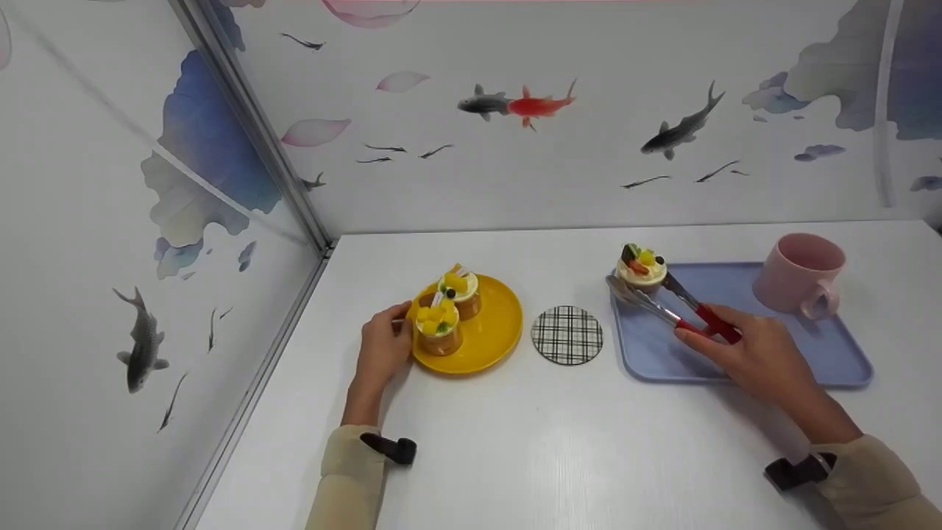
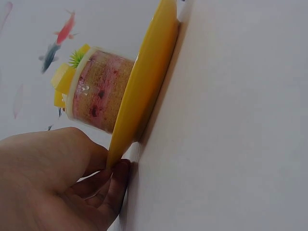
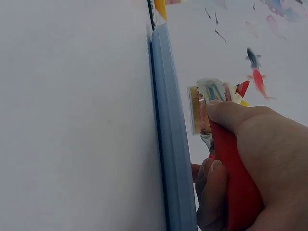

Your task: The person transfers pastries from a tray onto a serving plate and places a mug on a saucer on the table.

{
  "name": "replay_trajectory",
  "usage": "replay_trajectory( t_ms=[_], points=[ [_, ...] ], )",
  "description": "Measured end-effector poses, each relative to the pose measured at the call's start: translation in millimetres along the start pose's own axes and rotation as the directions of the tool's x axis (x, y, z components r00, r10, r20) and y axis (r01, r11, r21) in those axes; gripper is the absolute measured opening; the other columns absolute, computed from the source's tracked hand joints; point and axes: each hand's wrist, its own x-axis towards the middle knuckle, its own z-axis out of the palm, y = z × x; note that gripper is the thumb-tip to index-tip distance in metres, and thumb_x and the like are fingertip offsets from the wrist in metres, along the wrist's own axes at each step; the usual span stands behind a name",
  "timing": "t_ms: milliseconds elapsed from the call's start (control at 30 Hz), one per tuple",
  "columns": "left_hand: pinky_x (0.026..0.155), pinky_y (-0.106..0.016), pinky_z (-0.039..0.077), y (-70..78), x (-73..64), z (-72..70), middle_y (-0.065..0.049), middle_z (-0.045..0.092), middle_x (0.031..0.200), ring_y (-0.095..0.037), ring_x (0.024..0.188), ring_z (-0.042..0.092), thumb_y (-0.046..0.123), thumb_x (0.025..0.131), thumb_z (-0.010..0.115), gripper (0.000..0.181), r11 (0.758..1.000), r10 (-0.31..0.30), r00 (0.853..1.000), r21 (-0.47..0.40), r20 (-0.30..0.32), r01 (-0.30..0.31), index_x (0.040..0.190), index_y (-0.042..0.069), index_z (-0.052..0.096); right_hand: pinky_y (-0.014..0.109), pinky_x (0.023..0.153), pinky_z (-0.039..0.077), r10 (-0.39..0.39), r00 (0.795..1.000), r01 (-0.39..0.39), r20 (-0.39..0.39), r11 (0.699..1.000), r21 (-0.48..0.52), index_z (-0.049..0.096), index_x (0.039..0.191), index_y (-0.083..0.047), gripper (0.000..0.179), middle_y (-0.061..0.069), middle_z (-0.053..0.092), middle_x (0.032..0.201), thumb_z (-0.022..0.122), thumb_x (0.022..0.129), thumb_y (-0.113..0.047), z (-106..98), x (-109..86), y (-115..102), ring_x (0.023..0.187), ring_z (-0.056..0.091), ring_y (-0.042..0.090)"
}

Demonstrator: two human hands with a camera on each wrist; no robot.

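Observation:
At the rim of a yellow plate (image 1: 497, 331) my left hand (image 1: 383, 342) pinches the edge, thumb above and fingers below, as the left wrist view (image 2: 53, 178) shows. Two dessert cups stand on that plate: a mango-topped one (image 1: 439, 331) in front and another (image 1: 465, 291) behind it. My right hand (image 1: 765, 361) grips red-handled tongs (image 1: 717, 324). Between the tongs' metal ends is a fruit-topped dessert cup (image 1: 642, 274), at the far left corner of a blue tray (image 1: 662, 361). In the right wrist view this cup (image 3: 196, 115) appears raised off the tray.
On the tray's right part stands a pink mug (image 1: 798, 276), its handle toward the front. A round checked coaster (image 1: 567, 336) lies between plate and tray. Walls printed with fish (image 1: 541, 107) border the white table (image 1: 530, 442) at the back and left.

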Motion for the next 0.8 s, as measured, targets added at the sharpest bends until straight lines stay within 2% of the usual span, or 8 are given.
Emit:
replay_trajectory(
  t_ms=[200,500,800],
  points=[
    [0.115,-0.041,0.058,1.0,-1.0,0.2,-0.011,0.064,0.152,-0.026,0.132,0.066,0.013,0.112,0.057,0.043,0.999,-0.032,0.999,-0.011,0.011,0.032,0.156,0.01,0.059,0.026,0.051,0.037,0.0,1.0,0.0,0.008,1.0,-0.001,0.066,0.145,-0.001,0.082,0.009,0.068,0.089,0.076,0.094,-0.065,2.0,-0.5,-5.5,0.08,0.053,0.025],
    [0.116,-0.043,0.057,0.4,-1.6,-1.8,-0.012,0.065,0.151,-0.027,0.134,0.066,0.01,0.112,0.057,0.043,1.0,-0.011,1.0,-0.012,0.016,0.011,0.155,0.008,0.059,0.027,0.05,0.036,0.001,1.0,-0.001,0.024,1.0,-0.008,0.066,0.145,-0.001,0.082,0.007,0.064,0.081,0.078,0.093,-0.063,8.4,1.0,-14.3,0.078,0.052,0.025],
    [0.114,-0.042,0.058,-0.9,-0.8,-0.6,-0.015,0.065,0.15,-0.028,0.132,0.067,0.012,0.112,0.056,0.043,1.0,0.015,1.0,-0.021,0.006,-0.014,0.155,0.006,0.059,0.027,0.053,0.037,-0.033,0.999,0.033,0.005,0.999,0.031,0.068,0.144,-0.003,0.082,0.009,0.07,0.086,0.077,0.093,-0.066,16.0,2.5,-27.1,0.08,0.055,0.025]
  ],
)
